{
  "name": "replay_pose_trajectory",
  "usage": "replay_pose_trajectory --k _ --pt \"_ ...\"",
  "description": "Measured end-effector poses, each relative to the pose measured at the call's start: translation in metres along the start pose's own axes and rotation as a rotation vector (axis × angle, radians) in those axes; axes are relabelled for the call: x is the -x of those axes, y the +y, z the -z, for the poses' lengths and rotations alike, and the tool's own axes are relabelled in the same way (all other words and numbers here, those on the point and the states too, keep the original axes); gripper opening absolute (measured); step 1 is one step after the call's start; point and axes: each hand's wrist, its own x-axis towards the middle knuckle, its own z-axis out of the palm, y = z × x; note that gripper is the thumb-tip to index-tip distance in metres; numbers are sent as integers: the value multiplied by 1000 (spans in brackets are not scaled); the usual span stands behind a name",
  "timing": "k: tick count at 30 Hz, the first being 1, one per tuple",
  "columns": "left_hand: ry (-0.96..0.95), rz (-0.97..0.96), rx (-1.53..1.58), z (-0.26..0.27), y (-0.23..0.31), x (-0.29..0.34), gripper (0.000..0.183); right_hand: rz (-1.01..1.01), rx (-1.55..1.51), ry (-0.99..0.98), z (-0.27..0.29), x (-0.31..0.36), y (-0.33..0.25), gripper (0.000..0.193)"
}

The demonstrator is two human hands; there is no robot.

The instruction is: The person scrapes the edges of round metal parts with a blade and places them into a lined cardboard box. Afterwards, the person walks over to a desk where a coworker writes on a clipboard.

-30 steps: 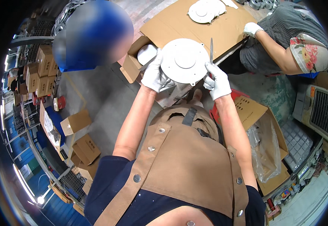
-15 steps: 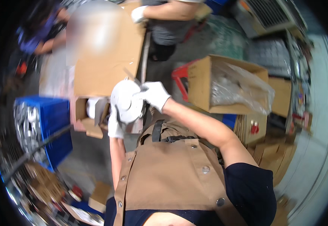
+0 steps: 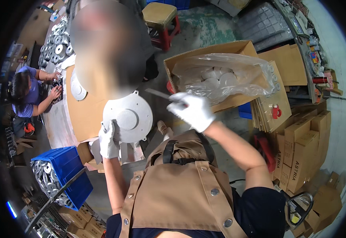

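While left hand grips disc, right hand clamps blade; bagged discs fill carton.

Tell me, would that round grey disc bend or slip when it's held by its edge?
The round grey disc looks like cast metal, so probably stiff. The gloved left hand holds it upright by its lower rim alone, suggesting it is fairly light. Its smooth face might be slippery; the glove likely helps.

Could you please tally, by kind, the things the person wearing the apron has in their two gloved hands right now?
Round grey metal disc, held at its lower edge by the left hand: 1
Thin metal tool, gripped by the fingers of the right hand: 1
White work gloves, one on each hand: 2
Total: 4
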Motion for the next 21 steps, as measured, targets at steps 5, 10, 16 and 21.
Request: replay_pose_trajectory --k 5,10,16,21 --pt "-3 -77 -185 -146 14 -2 21 -317 -78 193 143 -5 86 16" --pt "-352 266 -173 -306 -6 -11 36 110 843 501 242 -24 163 38" --pt "-409 621 -99 -425 -84 -55 34 -120 851 -176 282 -69 205 51" --pt "-417 403 -596 -457 -181 -131 43 -153 730 111 295 -92 255 17"
